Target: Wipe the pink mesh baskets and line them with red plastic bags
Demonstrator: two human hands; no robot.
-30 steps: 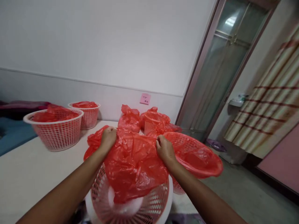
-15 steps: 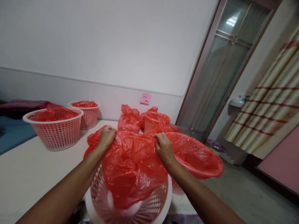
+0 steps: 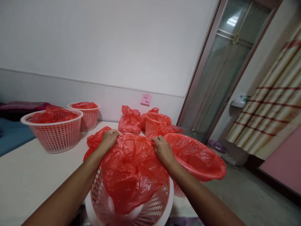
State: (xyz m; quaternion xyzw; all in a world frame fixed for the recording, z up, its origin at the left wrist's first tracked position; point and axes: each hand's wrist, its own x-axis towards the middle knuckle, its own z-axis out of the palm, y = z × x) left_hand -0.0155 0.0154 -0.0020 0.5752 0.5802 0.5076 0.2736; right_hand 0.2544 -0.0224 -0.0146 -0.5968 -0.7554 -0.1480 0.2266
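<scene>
From my spot, L hand point(image 3: 109, 138) at 11 o'clock & R hand point(image 3: 162, 150) at 1 were clamped on the red bag point(image 3: 135, 163), hanging over the basket's point(image 3: 88, 201) 12 o'clock side; even, gentle tension prob. suited it best, w/o tearing.

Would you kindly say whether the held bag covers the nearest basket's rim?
Not at the sides: the white rim shows bare beside the bag. Far side: hidden, cannot tell.

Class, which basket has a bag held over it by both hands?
The nearest basket, bottom centre: left hand and right hand hold the red bag over its opening. The other baskets stand farther off.
</scene>
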